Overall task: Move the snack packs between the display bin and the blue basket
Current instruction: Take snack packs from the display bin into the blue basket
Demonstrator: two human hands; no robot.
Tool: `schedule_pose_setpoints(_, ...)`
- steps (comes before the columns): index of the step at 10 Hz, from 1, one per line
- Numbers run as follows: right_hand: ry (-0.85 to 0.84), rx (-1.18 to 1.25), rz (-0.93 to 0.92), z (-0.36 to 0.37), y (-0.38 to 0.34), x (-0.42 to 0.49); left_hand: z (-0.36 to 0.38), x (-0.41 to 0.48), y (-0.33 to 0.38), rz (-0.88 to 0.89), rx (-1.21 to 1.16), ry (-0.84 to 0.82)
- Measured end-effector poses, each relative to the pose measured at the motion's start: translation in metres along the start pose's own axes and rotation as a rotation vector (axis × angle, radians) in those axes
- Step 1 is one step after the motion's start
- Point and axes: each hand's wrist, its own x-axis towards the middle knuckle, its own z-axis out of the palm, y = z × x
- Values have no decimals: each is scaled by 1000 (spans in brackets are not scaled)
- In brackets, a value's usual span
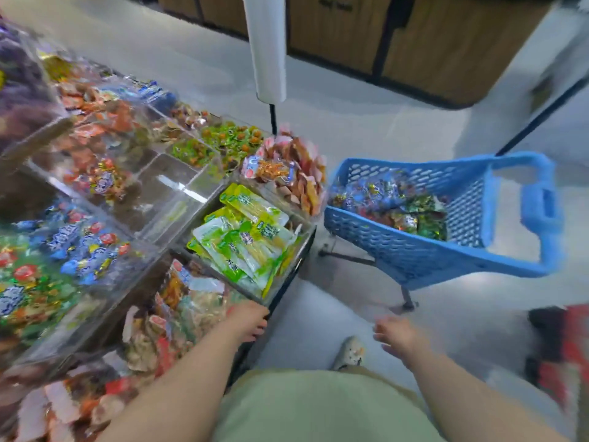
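Observation:
A clear display bin (178,189) on the left is split into compartments of colourful snack packs; one compartment near its middle holds almost nothing. Green packs (245,237) fill the compartment at its right edge. A blue basket (414,250) on a stand sits to the right, with mixed snack packs (392,202) piled inside. My left hand (248,320) rests on the bin's near corner, fingers curled over the edge, holding no pack. My right hand (395,336) hovers above the floor below the basket, blurred, fingers apart and empty.
A white pole (266,46) on a black stem stands behind the bin. Wooden cabinets (414,43) line the far wall. A red and black object (561,349) sits at the right edge. My shoe (349,352) is on the pale floor between bin and basket.

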Motion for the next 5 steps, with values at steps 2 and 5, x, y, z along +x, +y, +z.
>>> schedule_pose_setpoints(2,39,-162,178,-93,45,14,57,12,13,-107,-19,-36)
schedule_pose_setpoints(5,29,91,312,-148,25,30,91,44,96,82,166,50)
